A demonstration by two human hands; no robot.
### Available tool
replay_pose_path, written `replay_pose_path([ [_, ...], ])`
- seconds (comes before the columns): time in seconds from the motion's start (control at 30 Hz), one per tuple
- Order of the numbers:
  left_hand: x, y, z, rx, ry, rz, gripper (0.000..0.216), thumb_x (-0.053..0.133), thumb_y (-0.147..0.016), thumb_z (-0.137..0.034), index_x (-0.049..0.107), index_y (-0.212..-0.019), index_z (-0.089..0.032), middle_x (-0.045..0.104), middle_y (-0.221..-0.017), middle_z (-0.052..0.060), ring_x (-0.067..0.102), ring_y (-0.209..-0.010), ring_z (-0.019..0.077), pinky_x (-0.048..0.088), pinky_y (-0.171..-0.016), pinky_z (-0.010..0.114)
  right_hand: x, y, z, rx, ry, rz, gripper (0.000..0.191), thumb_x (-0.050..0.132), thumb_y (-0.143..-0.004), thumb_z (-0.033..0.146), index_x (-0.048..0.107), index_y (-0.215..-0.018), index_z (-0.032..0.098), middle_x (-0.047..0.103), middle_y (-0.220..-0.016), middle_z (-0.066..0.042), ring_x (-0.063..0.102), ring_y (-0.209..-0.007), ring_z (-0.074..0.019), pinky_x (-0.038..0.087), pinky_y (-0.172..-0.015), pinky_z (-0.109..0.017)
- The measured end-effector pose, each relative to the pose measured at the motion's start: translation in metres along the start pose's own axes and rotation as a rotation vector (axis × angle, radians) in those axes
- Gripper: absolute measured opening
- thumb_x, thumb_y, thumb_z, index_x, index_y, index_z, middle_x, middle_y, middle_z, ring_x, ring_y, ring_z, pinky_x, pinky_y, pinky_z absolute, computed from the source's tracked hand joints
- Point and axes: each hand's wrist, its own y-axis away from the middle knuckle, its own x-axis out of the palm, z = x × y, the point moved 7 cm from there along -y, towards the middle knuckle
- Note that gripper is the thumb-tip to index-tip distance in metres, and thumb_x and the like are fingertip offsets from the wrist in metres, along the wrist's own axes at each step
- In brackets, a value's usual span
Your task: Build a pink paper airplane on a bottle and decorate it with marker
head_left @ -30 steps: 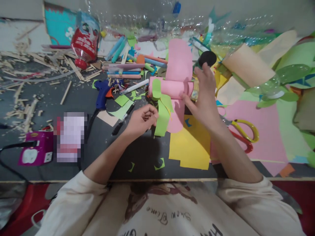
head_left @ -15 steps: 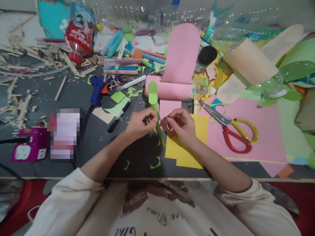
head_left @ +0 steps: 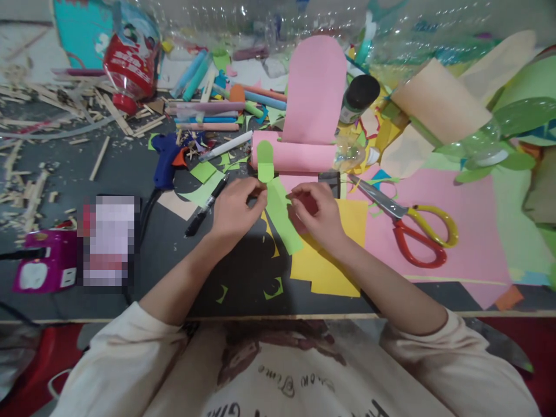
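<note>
A long light-green paper strip slants down toward me between my two hands, its lower end over yellow paper. My left hand is closed in a pinch at the strip's left edge, near its top. Close to the strip's right edge, my right hand has thumb and index fingertip curled together; whatever they pinch is too small to make out. Just above lies a pink paper-wrapped bottle with a rounded light-green piece on its left end. A tall rounded pink paper piece rises behind it.
Scissors lie on pink paper at the right, beside yellow sheets. A black marker, a blue glue gun and a phone are on the left. A black-lidded jar and coloured pens stand farther back.
The green strip has turned from nearly edge-on to showing its flat face. My left hand has shifted slightly left and up. The right hand has moved a little, fingers still curled.
</note>
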Motion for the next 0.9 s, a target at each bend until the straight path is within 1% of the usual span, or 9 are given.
replay_pose_path([
  [0.1,0.001,-0.003,0.000,-0.030,-0.252,0.056,0.030,0.072,-0.080,-0.036,0.063,-0.103,-0.019,0.068,-0.110,0.012,0.061,-0.110,0.0335,0.047,-0.095,0.043,0.000,0.000,-0.006,0.075,-0.018,0.017,0.009,0.054,-0.090,0.024,0.062,-0.094,0.025,0.075,-0.091,-0.005,0.066,-0.092,-0.0250,0.048,-0.085,-0.043],
  [0.17,0.005,-0.004,0.001,-0.075,-0.310,0.134,0.044,0.078,-0.076,-0.040,0.062,-0.109,-0.017,0.064,-0.120,0.015,0.057,-0.116,0.0380,0.045,-0.098,0.048,0.001,0.001,-0.010,0.126,-0.060,0.031,0.010,0.053,-0.091,0.025,0.062,-0.097,0.025,0.074,-0.090,-0.005,0.067,-0.093,-0.0253,0.047,-0.088,-0.044],
  [0.27,0.006,-0.003,0.001,-0.098,-0.314,0.156,0.037,0.078,-0.077,-0.036,0.062,-0.105,-0.017,0.062,-0.124,0.016,0.056,-0.118,0.0381,0.043,-0.098,0.048,0.004,0.003,-0.015,0.178,-0.139,0.037,0.011,0.053,-0.091,0.027,0.061,-0.099,0.025,0.073,-0.092,-0.004,0.067,-0.093,-0.0247,0.048,-0.089,-0.044],
  [0.43,0.006,-0.001,-0.004,0.018,0.047,0.112,0.010,0.069,-0.079,-0.019,0.059,-0.079,-0.021,0.066,-0.084,0.003,0.060,-0.091,0.0240,0.043,-0.088,0.038,0.003,0.002,-0.015,0.146,-0.155,0.000,0.013,0.062,-0.088,0.034,0.063,-0.099,0.026,0.072,-0.096,-0.004,0.065,-0.094,-0.0243,0.046,-0.088,-0.042],
  [0.53,0.007,-0.001,-0.004,-0.006,0.434,0.122,0.011,0.065,-0.080,-0.026,0.057,-0.075,-0.021,0.059,-0.069,-0.003,0.053,-0.068,0.0141,0.043,-0.071,0.029,0.002,0.001,-0.009,0.110,-0.162,0.028,0.020,0.060,-0.092,0.045,0.064,-0.092,0.026,0.070,-0.090,-0.004,0.063,-0.088,-0.0229,0.045,-0.083,-0.040],
  [0.63,0.008,-0.002,0.000,-0.120,0.682,0.088,0.025,0.070,-0.077,-0.041,0.055,-0.074,-0.021,0.052,-0.063,-0.005,0.046,-0.057,0.0105,0.039,-0.057,0.024,0.004,0.000,-0.003,0.092,-0.193,0.102,0.041,0.054,-0.094,0.055,0.052,-0.068,0.024,0.054,-0.065,0.000,0.052,-0.068,-0.0184,0.041,-0.069,-0.035],
  [0.73,0.009,-0.002,0.001,-0.188,0.789,0.068,0.035,0.073,-0.075,-0.050,0.054,-0.072,-0.021,0.053,-0.059,-0.005,0.046,-0.050,0.0094,0.039,-0.052,0.024,0.005,0.000,0.002,0.097,-0.262,0.172,0.054,0.055,-0.092,0.063,0.039,-0.058,0.023,0.038,-0.056,0.004,0.040,-0.058,-0.0144,0.035,-0.062,-0.032],
  [0.83,0.010,0.002,-0.003,-0.189,0.816,0.098,0.037,0.069,-0.079,-0.053,0.055,-0.070,-0.021,0.055,-0.057,-0.004,0.048,-0.049,0.0094,0.041,-0.051,0.023,0.007,0.002,0.000,0.169,-0.366,0.215,0.056,0.056,-0.090,0.066,0.044,-0.058,0.022,0.039,-0.057,0.004,0.039,-0.056,-0.0129,0.033,-0.058,-0.031],
  [0.9,0.015,0.006,-0.012,-0.142,0.778,0.211,0.034,0.068,-0.080,-0.051,0.057,-0.070,-0.020,0.058,-0.058,-0.003,0.050,-0.050,0.0098,0.040,-0.049,0.022,0.007,0.004,-0.003,0.229,-0.440,0.199,0.055,0.059,-0.088,0.067,0.049,-0.058,0.021,0.043,-0.059,0.003,0.040,-0.056,-0.0126,0.034,-0.057,-0.030],
])
